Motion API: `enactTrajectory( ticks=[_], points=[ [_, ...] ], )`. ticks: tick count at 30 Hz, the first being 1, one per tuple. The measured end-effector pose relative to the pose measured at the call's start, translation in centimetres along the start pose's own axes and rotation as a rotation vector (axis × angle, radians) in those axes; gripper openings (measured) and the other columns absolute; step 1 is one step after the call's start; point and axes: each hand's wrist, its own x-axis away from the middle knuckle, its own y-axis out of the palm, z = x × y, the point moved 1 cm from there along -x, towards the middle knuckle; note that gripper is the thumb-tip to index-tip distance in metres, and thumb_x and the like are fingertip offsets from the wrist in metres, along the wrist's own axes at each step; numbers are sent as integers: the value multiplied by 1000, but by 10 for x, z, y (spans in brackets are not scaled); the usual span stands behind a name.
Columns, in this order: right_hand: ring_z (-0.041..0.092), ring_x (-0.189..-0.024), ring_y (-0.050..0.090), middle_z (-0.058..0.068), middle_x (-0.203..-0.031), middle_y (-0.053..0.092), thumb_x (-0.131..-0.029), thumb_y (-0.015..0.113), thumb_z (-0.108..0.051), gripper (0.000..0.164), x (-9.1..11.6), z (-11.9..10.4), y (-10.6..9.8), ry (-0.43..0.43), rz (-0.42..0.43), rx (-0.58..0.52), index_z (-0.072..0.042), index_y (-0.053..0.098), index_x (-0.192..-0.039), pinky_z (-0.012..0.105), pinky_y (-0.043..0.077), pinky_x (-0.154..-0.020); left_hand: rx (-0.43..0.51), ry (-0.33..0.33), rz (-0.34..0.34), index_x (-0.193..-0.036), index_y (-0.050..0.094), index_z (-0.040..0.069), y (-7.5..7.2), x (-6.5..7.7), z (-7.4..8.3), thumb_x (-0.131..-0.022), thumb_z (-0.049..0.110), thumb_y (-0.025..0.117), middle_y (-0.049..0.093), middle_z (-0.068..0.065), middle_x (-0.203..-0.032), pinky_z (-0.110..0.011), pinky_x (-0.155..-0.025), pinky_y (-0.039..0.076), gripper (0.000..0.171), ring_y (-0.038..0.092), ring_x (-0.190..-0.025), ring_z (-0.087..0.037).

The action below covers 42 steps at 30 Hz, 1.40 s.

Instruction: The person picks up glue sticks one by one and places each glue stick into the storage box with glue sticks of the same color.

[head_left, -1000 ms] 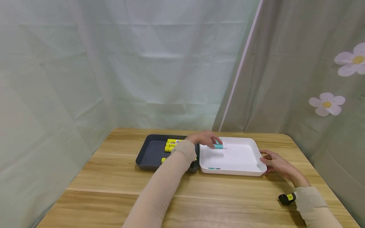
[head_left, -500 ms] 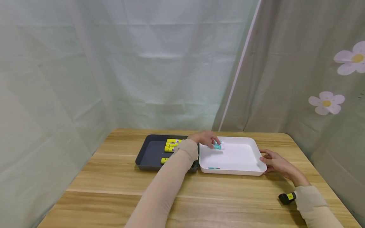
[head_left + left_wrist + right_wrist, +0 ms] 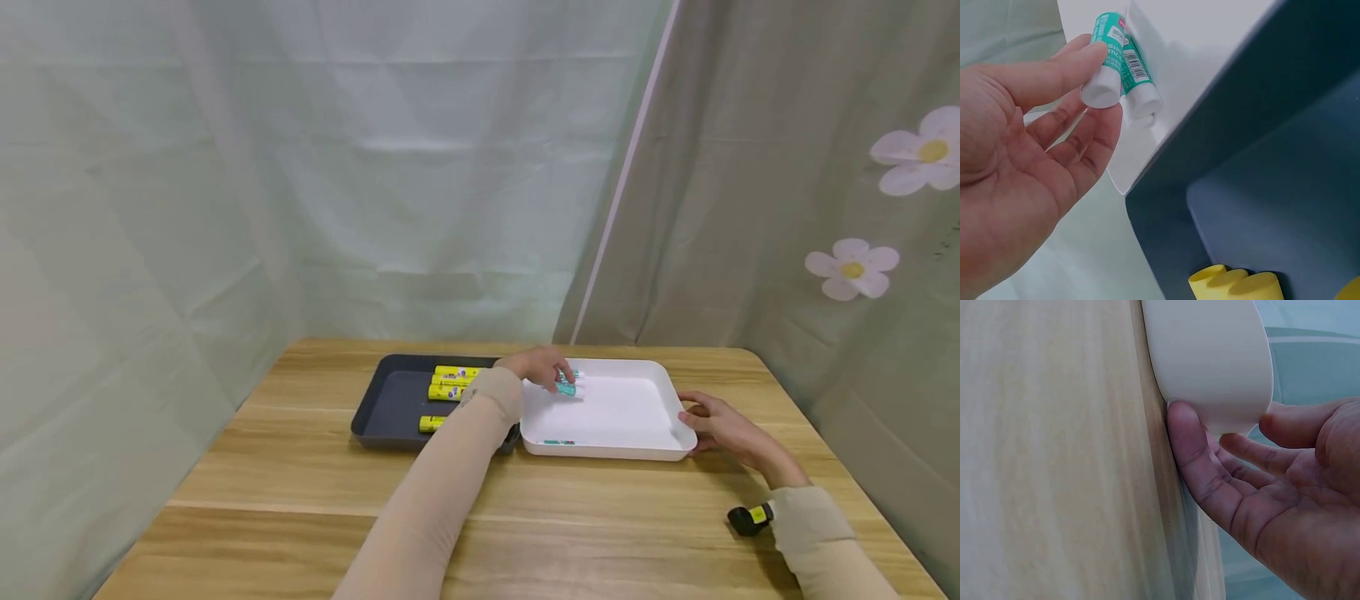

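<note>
In the left wrist view my left hand (image 3: 1029, 131) pinches a green glue stick (image 3: 1110, 47) with a white cap between thumb and fingers. Right behind it is another green glue stick (image 3: 1135, 65), lying in the white tray (image 3: 618, 417). From the head, my left hand (image 3: 536, 365) shows at that tray's left end, its forearm crossing over the dark grey tray (image 3: 390, 408). At the tray's right end my right hand (image 3: 723, 429) grips the wall, thumb at the rim and fingers low on the outside, as the right wrist view shows.
Several yellow glue sticks (image 3: 450, 392) lie in the dark tray, partly hidden by the left sleeve. Another green stick (image 3: 558, 442) lies along the white tray's front wall. A black wrist device (image 3: 750, 521) sticks out by the right cuff. Curtains hang behind the wooden table (image 3: 600, 533).
The pinched glue stick has shifted slightly left and tilted within the white tray, so the stick behind it shows more. My right hand stays at the tray's right end.
</note>
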Motion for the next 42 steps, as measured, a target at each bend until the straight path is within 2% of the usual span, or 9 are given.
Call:
enactTrajectory(
  ticks=[4, 10, 19, 24, 29, 32, 37, 42],
  points=[
    [31, -94, 65, 32, -126, 51, -110, 50, -13, 62, 1, 0, 1, -5, 0, 4, 16, 19, -155, 39, 60, -77, -1, -24, 22, -123, 76, 9, 2, 0, 0, -95, -5, 70, 69, -10, -117, -20, -71, 43, 32, 52, -88, -14],
    [31, -94, 65, 32, -126, 52, -110, 51, -15, 62, 4, 0, 3, 1, 1, 6, 15, 20, -155, 39, 60, -78, -81, -73, 49, -122, 77, 15, 9, 0, 2, -96, -1, 70, 60, -3, -115, -20, -71, 42, 32, 49, -86, -12],
    [30, -96, 65, 35, -130, 50, -110, 51, -16, 64, 2, -1, 3, 6, 4, 15, 15, 18, -156, 39, 60, -79, -142, -105, 68, -120, 77, 20, 9, 4, 6, -96, 1, 71, 55, -4, -139, -23, -79, 43, 30, 49, -100, -15],
    [30, -95, 66, 33, -128, 51, -111, 50, -15, 63, 2, -1, 3, 5, -9, -7, 16, 17, -155, 39, 60, -78, -132, -118, 64, -122, 75, 20, 9, 7, 7, -97, -1, 70, 57, -4, -142, -25, -81, 42, 33, 49, -102, -16],
    [29, -94, 67, 30, -124, 54, -111, 50, -14, 63, 2, -2, 4, -4, -14, -13, 16, 17, -155, 38, 60, -76, -108, -163, 61, -122, 73, 23, 11, 5, 4, -99, -3, 64, 55, -2, -147, -28, -77, 41, 36, 49, -103, -18],
    [28, -93, 67, 31, -124, 54, -111, 50, -15, 63, 2, -2, 4, -3, -15, -16, 16, 17, -155, 38, 60, -76, -104, -185, 73, -122, 73, 25, 11, 3, 1, -98, -5, 63, 57, -1, -143, -28, -73, 39, 40, 49, -98, -18],
    [29, -94, 67, 34, -127, 52, -112, 48, -16, 64, 2, -2, 3, -9, -20, -6, 17, 15, -155, 38, 60, -76, -102, -162, 96, -123, 72, 24, 10, 4, 0, -97, -7, 61, 59, -1, -134, -24, -65, 36, 42, 47, -88, -15],
    [30, -96, 66, 32, -125, 52, -111, 49, -15, 64, 3, -1, 1, -12, -13, -4, 17, 15, -155, 39, 60, -77, -43, -105, 109, -126, 71, 21, 7, 8, -3, -99, -2, 60, 63, -4, -127, -26, -74, 44, 37, 53, -99, -16]
  ],
)
